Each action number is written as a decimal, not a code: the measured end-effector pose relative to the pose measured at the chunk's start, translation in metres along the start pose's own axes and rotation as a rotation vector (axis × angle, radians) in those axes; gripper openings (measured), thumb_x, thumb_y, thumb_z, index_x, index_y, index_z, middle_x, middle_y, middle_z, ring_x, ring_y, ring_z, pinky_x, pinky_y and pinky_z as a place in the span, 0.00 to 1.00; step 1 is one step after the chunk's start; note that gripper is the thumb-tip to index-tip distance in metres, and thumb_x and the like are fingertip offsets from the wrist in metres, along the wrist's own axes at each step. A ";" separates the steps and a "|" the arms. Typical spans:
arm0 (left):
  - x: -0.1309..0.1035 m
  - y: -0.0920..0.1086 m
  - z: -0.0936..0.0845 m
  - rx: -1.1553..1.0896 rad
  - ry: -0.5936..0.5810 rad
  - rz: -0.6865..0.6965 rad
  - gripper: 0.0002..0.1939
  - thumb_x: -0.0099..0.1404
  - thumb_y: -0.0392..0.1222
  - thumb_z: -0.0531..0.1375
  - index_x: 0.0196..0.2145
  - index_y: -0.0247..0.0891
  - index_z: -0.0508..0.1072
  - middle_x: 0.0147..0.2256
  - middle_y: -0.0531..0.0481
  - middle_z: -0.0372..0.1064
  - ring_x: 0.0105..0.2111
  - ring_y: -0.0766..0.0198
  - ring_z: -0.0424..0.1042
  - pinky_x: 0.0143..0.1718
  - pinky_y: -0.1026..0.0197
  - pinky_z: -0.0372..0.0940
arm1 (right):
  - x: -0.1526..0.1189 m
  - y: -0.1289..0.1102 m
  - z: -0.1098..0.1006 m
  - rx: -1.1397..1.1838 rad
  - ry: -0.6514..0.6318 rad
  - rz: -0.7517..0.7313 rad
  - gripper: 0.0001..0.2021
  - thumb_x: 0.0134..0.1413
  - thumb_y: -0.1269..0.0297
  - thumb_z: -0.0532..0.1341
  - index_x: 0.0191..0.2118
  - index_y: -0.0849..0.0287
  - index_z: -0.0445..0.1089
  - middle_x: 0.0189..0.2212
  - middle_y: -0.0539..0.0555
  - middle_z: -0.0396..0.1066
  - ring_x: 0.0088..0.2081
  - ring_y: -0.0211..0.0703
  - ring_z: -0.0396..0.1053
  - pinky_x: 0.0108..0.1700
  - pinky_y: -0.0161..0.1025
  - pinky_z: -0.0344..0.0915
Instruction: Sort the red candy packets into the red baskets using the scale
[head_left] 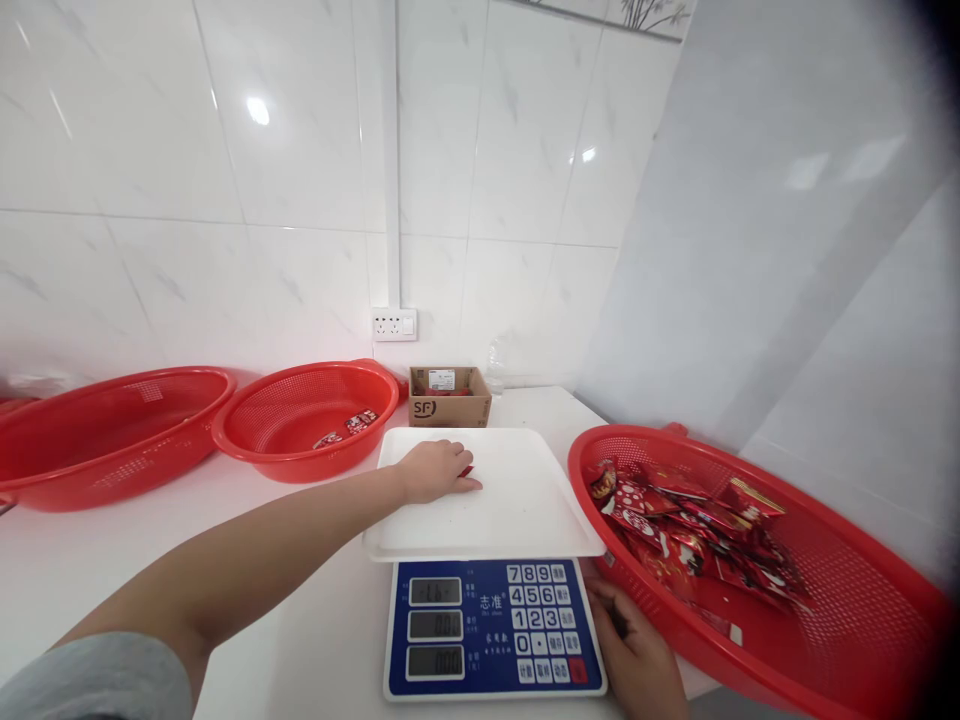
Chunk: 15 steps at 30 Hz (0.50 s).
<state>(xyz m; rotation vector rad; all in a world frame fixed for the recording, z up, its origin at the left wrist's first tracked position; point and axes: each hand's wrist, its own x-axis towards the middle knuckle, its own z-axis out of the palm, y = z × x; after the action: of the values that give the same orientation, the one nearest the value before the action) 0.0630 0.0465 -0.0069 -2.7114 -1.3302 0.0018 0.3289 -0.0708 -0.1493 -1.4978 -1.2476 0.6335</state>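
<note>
My left hand (439, 471) is over the white weighing tray (517, 495), its fingers closed around a small red piece (466, 470) that is mostly hidden. The tray tops a digital scale (491, 630) with a blue panel, a number keypad and three grey displays. Low at the scale's right side is my right hand (637, 655). Its fingers bend toward the scale's edge, and the tips are hidden. Close by on the right, a large red plastic basket (847, 640) holds many red snack packets (697, 520).
A smaller red basket (300, 465) at the back left contains a few packets (360, 422). Left of it stands another large red basket (112, 475). An open cardboard box (454, 410) with red contents sits behind the tray. On the tiled wall is a power socket (394, 324).
</note>
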 end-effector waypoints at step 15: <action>-0.025 -0.076 -0.049 0.070 0.142 -0.369 0.22 0.68 0.57 0.46 0.39 0.37 0.69 0.41 0.39 0.72 0.38 0.49 0.73 0.32 0.56 0.64 | -0.002 -0.005 0.000 0.048 -0.040 0.060 0.18 0.45 0.49 0.58 0.35 0.58 0.73 0.34 0.56 0.78 0.34 0.50 0.76 0.35 0.38 0.73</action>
<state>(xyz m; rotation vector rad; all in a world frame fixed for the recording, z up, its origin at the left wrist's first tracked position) -0.0096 0.0673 0.0490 -2.3223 -1.7244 -0.1701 0.3258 -0.0731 -0.1449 -1.4936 -1.2135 0.7315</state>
